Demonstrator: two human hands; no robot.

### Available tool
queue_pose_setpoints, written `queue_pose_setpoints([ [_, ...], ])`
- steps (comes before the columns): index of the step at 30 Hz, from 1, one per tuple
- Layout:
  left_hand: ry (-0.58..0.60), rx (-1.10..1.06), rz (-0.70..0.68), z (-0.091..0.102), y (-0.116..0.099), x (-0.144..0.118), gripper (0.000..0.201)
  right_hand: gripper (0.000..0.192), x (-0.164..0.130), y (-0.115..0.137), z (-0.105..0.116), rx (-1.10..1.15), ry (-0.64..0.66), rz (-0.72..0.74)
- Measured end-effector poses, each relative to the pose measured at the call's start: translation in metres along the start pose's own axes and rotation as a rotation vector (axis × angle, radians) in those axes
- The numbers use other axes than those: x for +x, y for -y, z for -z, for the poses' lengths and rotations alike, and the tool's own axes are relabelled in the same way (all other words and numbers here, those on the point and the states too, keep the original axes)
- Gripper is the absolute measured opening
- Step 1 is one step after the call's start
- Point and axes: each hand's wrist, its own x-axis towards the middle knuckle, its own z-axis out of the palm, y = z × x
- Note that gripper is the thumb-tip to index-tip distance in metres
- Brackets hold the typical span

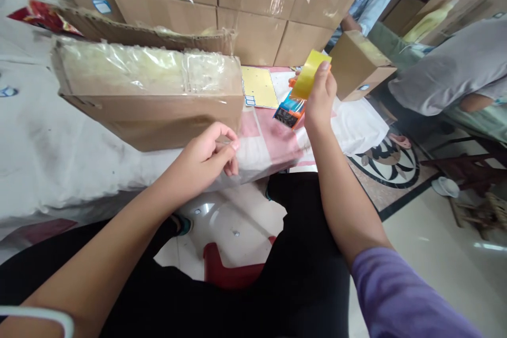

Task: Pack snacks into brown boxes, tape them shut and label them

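My right hand [321, 100] is wrapped round a tape dispenser [291, 110] with a blue and orange frame and a dark front edge. It carries a yellow roll of packing tape [309, 75] and is held above the table. My left hand [217, 152] is closed, thumb and forefinger pressed together, close to the front right corner of a cardboard box [158, 119]. Whatever those fingers may hold is too small to make out. Shiny clear tape covers the top of that box, with yellowish contents showing through. Behind it stands a raised cardboard flap [146, 37].
Stacked cartons [253, 37] form a wall at the back. A yellow card [259, 87] lies on the covered table [31, 153]. A smaller box [358, 66] stands right of the dispenser. Other people sit at the right, one in a grey sleeve [455, 68]. Below is a red stool [229, 272].
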Motion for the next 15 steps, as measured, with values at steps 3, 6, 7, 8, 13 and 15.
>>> queue_pose_setpoints([
  [3,-0.032,-0.079,0.014,0.001,0.002,0.000,0.019,0.048,0.015,-0.030,0.003,-0.013,-0.055,-0.102],
  [6,-0.066,-0.144,0.026,0.003,0.001,0.000,0.020,0.031,0.017,-0.040,0.005,-0.140,-0.092,-0.297],
  [7,-0.084,-0.149,0.027,0.004,0.000,0.000,0.020,0.026,0.014,-0.037,0.006,-0.219,-0.150,-0.352],
  [8,-0.105,-0.144,0.024,0.006,0.000,0.000,0.020,0.026,0.009,-0.030,0.007,-0.311,-0.232,-0.372],
  [13,-0.233,-0.065,-0.031,0.012,-0.005,-0.002,0.021,0.029,-0.043,0.035,0.002,-0.336,-0.215,0.034],
  [15,-0.292,-0.014,-0.077,0.012,-0.008,-0.003,0.021,0.020,-0.071,0.060,-0.010,-0.152,0.160,0.086],
])
